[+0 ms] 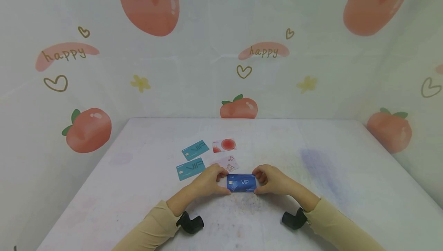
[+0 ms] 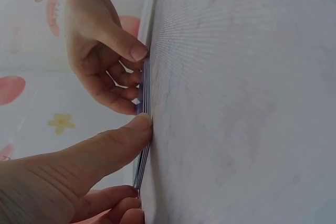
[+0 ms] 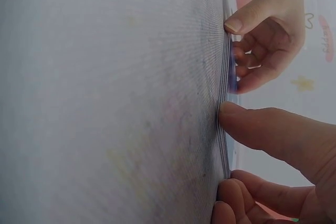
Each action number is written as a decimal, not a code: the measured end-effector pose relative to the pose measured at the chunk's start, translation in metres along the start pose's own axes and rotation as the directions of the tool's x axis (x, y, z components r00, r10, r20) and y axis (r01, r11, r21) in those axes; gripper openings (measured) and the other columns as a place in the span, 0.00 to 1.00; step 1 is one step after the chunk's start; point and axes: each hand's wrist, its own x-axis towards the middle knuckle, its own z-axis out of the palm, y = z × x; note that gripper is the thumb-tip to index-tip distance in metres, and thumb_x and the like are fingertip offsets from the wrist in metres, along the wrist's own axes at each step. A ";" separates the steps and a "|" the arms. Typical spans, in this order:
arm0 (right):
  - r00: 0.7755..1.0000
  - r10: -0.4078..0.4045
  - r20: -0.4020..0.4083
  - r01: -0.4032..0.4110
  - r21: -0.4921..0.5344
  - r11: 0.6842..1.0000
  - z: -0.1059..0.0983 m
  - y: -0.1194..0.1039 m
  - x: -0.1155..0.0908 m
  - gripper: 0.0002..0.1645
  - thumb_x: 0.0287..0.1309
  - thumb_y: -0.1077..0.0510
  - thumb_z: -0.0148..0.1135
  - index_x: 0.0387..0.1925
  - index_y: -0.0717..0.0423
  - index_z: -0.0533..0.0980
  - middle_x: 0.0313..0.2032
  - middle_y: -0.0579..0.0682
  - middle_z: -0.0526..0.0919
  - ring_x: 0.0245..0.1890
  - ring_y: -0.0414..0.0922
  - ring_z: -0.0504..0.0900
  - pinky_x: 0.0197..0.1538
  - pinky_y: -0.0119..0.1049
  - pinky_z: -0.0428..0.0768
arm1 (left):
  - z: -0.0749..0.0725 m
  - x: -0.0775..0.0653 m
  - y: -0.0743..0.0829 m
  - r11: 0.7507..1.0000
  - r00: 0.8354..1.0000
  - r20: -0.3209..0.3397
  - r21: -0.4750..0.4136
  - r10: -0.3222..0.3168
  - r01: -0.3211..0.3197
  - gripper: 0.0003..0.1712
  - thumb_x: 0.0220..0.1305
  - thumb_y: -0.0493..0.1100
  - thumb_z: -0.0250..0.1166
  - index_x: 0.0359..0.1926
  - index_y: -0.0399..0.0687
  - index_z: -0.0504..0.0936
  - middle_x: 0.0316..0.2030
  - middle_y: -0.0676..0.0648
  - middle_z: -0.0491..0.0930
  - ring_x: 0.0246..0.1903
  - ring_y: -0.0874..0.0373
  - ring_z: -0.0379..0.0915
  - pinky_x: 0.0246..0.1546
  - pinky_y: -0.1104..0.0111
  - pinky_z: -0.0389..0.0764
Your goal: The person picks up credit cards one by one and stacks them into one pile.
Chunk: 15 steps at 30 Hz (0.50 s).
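Note:
On the white table lies a small stack of cards [image 1: 241, 183], a dark blue VIP card on top. Seen edge-on in the left wrist view, the stack [image 2: 146, 88] shows several thin layers flat against the tabletop. My left hand [image 1: 209, 182] pinches its left end, thumb at the near corner and fingers at the far one. At the right end my right hand [image 1: 275, 180] pinches it the same way. Just beyond the left hand, a pale pink flowered card [image 1: 230, 162] is partly covered by the fingers.
Two teal VIP cards, a nearer one [image 1: 191, 169] and a farther one [image 1: 195, 150], lie left of the stack. Behind them to the right is a white card with red circles [image 1: 224, 145]. A fruit-printed cloth [image 1: 207, 78] hangs behind the table [image 1: 363, 174].

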 end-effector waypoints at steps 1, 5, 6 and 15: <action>1.000 0.000 -0.001 0.000 0.000 1.000 0.000 0.000 0.000 0.28 0.42 0.59 0.73 0.46 0.66 0.73 0.35 0.52 0.77 0.35 0.42 0.74 0.39 0.32 0.77 | 0.000 0.000 0.000 1.000 1.000 0.000 -0.001 0.002 -0.002 0.31 0.45 0.47 0.75 0.49 0.37 0.78 0.37 0.49 0.74 0.35 0.61 0.65 0.36 0.74 0.69; 1.000 0.008 -0.005 -0.008 -0.001 1.000 0.000 0.001 0.001 0.28 0.42 0.59 0.73 0.46 0.66 0.73 0.35 0.52 0.77 0.35 0.42 0.74 0.39 0.31 0.77 | 0.000 0.001 -0.001 1.000 1.000 0.003 -0.001 0.005 -0.005 0.31 0.45 0.47 0.75 0.49 0.37 0.78 0.37 0.49 0.73 0.35 0.60 0.65 0.35 0.74 0.69; 1.000 0.009 -0.005 -0.009 0.000 1.000 0.000 0.001 0.001 0.28 0.42 0.59 0.73 0.46 0.66 0.73 0.35 0.51 0.77 0.35 0.42 0.74 0.39 0.31 0.77 | -0.001 0.001 -0.001 1.000 1.000 0.002 0.000 0.008 -0.008 0.31 0.45 0.47 0.75 0.49 0.36 0.78 0.37 0.48 0.73 0.35 0.60 0.65 0.35 0.74 0.69; 1.000 0.005 -0.002 -0.005 0.006 1.000 0.001 0.002 0.001 0.29 0.42 0.59 0.73 0.46 0.66 0.73 0.36 0.52 0.77 0.36 0.42 0.74 0.39 0.31 0.77 | -0.001 0.000 0.000 1.000 1.000 -0.001 0.005 0.011 -0.011 0.32 0.44 0.47 0.75 0.50 0.36 0.77 0.37 0.48 0.73 0.35 0.60 0.65 0.34 0.74 0.68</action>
